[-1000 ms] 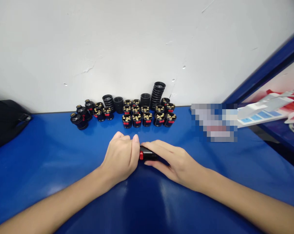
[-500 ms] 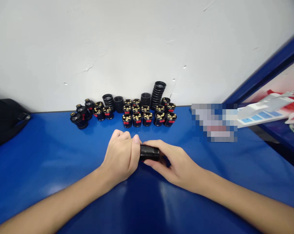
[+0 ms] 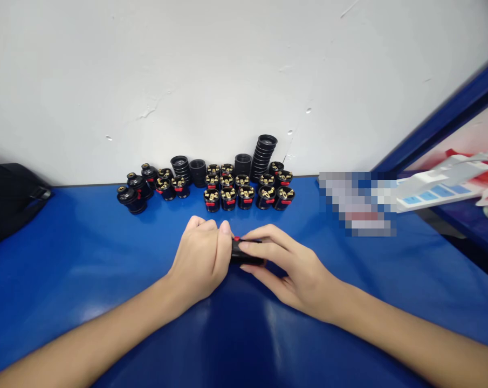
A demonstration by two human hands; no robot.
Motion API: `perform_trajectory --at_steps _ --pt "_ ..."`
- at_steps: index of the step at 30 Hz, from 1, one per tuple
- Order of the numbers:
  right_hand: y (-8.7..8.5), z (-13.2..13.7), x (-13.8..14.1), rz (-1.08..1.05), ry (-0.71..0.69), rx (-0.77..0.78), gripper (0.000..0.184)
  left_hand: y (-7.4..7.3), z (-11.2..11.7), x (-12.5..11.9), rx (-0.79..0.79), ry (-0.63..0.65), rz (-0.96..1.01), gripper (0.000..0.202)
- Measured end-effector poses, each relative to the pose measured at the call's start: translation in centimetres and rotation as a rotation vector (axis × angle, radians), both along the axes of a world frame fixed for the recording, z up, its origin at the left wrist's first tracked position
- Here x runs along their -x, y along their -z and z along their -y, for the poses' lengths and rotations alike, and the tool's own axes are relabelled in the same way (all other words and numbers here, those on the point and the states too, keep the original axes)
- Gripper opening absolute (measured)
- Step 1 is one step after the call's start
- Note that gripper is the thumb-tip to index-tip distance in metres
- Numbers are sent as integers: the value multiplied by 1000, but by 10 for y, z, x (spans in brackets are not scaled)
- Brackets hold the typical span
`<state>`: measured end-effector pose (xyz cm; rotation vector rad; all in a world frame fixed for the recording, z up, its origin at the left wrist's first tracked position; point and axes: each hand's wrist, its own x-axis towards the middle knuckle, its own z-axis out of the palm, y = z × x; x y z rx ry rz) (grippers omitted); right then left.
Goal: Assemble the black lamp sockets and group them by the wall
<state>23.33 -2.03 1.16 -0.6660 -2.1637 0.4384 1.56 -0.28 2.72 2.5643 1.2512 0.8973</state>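
A black lamp socket (image 3: pixel 246 254) with a small red tab lies on its side just above the blue table (image 3: pixel 86 253), held between both hands. My left hand (image 3: pixel 201 258) is curled into a fist over its left end. My right hand (image 3: pixel 288 264) wraps its fingers over and under the socket's right part. Most of the socket is hidden by the fingers.
Several black sockets with brass contacts (image 3: pixel 246 191) stand in rows by the white wall, with stacked black rings (image 3: pixel 263 156) behind and capped sockets (image 3: pixel 132 196) to the left. A black bag (image 3: pixel 9 199) lies far left. Printed sheets (image 3: pixel 441 186) lie at the right.
My right hand's fingers have shifted round the socket, which has turned: the red tab was at the left end, vanished, and now shows on top.
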Motion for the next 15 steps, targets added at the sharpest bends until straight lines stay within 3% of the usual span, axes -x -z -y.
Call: perform_trajectory --at_steps 10,15 --pt "-2 -2 -3 11 -34 -124 40 1 0 0 211 -7 116 55" --pt "-5 2 -1 27 -45 -73 33 1 1 1 162 -13 93 56"
